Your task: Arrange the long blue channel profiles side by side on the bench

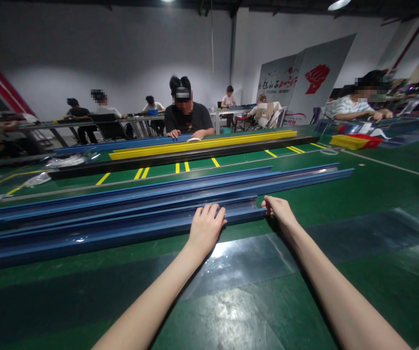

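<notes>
A long blue channel [122, 230] with raised side walls lies nearest me on the green table, stretching off to the left. My left hand [205, 224] is over its near wall close to the right end, with the fingers bent inside the trough and the thumb on the near side. At that end, my right hand [278, 208] is closed, with its fingertips against the channel's corner; whether something small is pinched there is hidden. Just behind lies a second long blue channel [297, 182], alongside another blue strip [195, 178].
Clear plastic sheets [246, 260] lie flat on the green table [384, 194] before me. Farther back are a black rail [180, 158], a yellow rail [209, 142] and a yellow tray [348, 141]. A co-worker [187, 116] sits opposite; several others work behind.
</notes>
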Motion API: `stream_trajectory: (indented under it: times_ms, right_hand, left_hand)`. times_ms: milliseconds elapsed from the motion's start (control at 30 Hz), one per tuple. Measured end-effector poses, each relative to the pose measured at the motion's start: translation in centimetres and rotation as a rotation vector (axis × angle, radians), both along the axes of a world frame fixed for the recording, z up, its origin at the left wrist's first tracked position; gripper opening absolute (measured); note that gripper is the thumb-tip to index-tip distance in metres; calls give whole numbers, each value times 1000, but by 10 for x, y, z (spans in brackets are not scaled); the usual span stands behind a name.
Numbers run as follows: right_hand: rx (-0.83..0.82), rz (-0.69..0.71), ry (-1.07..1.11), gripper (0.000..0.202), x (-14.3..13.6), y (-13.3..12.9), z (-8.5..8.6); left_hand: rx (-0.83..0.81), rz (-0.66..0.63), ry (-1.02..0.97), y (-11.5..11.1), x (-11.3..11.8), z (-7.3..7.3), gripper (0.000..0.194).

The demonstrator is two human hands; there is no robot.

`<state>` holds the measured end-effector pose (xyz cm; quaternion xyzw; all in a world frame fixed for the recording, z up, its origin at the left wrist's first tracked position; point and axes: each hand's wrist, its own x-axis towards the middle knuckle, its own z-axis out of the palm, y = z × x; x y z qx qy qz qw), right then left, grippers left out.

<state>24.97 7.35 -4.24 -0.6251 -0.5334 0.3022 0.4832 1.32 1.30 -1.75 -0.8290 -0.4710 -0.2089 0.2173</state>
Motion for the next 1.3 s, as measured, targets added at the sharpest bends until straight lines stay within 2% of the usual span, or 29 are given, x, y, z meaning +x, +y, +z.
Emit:
stream_trajectory:
  times_ms: [200, 367, 600, 733, 833, 933, 1100, 1300]
  right_hand:
    - [-48, -2, -1, 30, 1, 2, -4]
    - [-88, 49, -31, 29, 3, 6, -2]
    - [-149, 146, -24, 35, 7, 8, 9]
    - [-49, 119, -52, 37, 6, 5, 4]
    - [6, 136, 26, 41, 5, 3, 0]
    - [-16, 165, 111, 42, 5, 1, 0]
    - [-13, 215, 75, 40, 3, -3, 7]
    - [-62, 201, 94, 40, 1, -6, 13]
  left_hand:
    - [120, -27, 25, -2, 1, -10, 22]
    - [201, -19, 6, -2, 2, -18, 20]
    - [201, -26, -50, -3, 4, -19, 20]
    - [200, -54, -117, -4, 5, -16, 18]
    - [204, -61, -122, -5, 6, -14, 19]
    - [196, -63, -124, -5, 5, -14, 21]
    - [158, -48, -112, -5, 5, -16, 26]
    - [139, -17, -91, -4, 5, -17, 27]
